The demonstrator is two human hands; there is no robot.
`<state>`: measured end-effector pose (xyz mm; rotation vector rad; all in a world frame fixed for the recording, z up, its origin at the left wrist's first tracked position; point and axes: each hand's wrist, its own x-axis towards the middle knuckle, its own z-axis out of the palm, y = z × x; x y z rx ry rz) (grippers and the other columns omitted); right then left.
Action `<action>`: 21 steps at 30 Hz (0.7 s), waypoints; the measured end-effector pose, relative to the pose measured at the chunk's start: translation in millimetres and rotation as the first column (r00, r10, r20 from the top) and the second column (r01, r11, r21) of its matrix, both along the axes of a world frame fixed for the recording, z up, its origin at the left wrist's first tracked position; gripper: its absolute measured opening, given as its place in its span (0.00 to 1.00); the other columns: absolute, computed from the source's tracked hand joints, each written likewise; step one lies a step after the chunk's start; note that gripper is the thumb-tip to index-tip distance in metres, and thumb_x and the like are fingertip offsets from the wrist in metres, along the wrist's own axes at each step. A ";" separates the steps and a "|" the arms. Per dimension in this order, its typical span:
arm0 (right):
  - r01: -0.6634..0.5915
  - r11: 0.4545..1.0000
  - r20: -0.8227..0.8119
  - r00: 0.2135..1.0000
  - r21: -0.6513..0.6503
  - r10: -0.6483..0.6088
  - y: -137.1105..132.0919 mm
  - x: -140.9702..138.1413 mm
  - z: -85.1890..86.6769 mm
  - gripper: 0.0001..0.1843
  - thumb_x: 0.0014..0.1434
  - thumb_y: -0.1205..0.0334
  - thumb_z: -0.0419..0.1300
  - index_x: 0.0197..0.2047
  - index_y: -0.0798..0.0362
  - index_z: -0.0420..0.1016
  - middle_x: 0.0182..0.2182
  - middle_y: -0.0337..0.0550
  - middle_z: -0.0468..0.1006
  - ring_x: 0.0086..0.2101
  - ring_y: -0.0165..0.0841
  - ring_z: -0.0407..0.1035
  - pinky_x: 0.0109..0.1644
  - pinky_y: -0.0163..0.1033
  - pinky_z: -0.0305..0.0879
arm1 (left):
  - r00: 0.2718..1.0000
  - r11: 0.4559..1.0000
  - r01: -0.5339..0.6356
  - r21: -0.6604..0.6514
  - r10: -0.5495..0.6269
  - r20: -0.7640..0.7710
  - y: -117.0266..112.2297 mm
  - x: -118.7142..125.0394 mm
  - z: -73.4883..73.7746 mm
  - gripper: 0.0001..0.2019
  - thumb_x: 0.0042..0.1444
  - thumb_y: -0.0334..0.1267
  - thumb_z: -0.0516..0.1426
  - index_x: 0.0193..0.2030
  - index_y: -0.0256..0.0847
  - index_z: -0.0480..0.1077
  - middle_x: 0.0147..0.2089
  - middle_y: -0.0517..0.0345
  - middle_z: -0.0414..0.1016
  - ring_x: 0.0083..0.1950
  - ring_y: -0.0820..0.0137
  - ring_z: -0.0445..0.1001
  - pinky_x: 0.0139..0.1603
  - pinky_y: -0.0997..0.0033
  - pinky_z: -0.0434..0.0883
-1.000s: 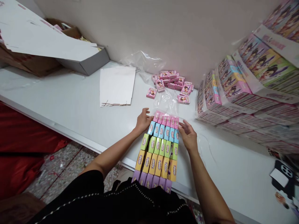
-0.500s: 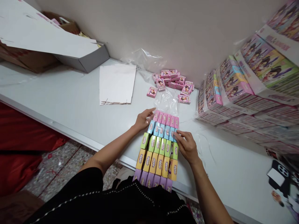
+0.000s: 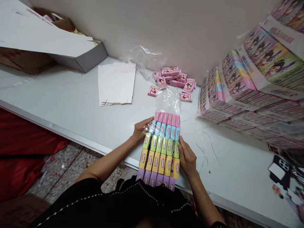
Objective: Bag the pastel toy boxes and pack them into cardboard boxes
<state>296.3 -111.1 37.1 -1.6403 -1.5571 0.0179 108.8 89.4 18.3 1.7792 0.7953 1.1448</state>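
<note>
Rows of small boxes in pink, blue, green, yellow and purple form a block inside a clear plastic bag, whose loose end lies past the pink row. My left hand grips the block's left side at the blue row. My right hand presses its right side at the green and yellow rows. Beyond the bag lies a heap of loose pink boxes, with a single pink box apart from it.
The white table holds a cardboard sheet and a grey box. Wrapped stacks of printed boxes stand to the right. A wall runs behind the table. Red cloth lies on the floor at left.
Both hands have closed in on the block's sides, my right hand sliding back toward me. The bag now lies straighter beyond the pink row.
</note>
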 end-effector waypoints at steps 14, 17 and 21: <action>0.118 0.974 -0.230 0.959 -0.193 -0.162 -42.9 -18.2 -14.1 0.29 0.68 0.61 0.53 0.71 0.43 0.57 0.60 0.46 0.72 0.53 0.38 0.73 0.59 0.50 0.72 | 0.989 0.995 0.098 -0.032 -0.101 -0.109 -30.9 -30.5 -10.5 0.22 0.68 0.46 0.50 0.66 0.47 0.66 0.65 0.60 0.69 0.64 0.65 0.71 0.68 0.57 0.68; 0.112 0.975 -0.139 0.980 -0.192 -0.140 -38.3 -16.6 -16.2 0.36 0.67 0.60 0.55 0.74 0.44 0.47 0.63 0.50 0.69 0.56 0.40 0.70 0.59 0.52 0.71 | 0.989 0.993 0.106 -0.045 -0.110 -0.097 -31.9 -31.1 -10.4 0.23 0.67 0.46 0.50 0.68 0.47 0.64 0.65 0.59 0.69 0.65 0.65 0.71 0.69 0.57 0.67; 0.034 0.989 -0.143 0.988 -0.142 -0.054 -28.5 -23.5 -14.9 0.29 0.70 0.64 0.49 0.72 0.41 0.55 0.59 0.45 0.73 0.55 0.36 0.71 0.58 0.47 0.71 | 0.976 0.967 0.208 -0.148 -0.216 -0.042 -39.4 -33.1 -7.2 0.24 0.68 0.47 0.50 0.69 0.52 0.60 0.69 0.62 0.63 0.68 0.65 0.66 0.72 0.55 0.64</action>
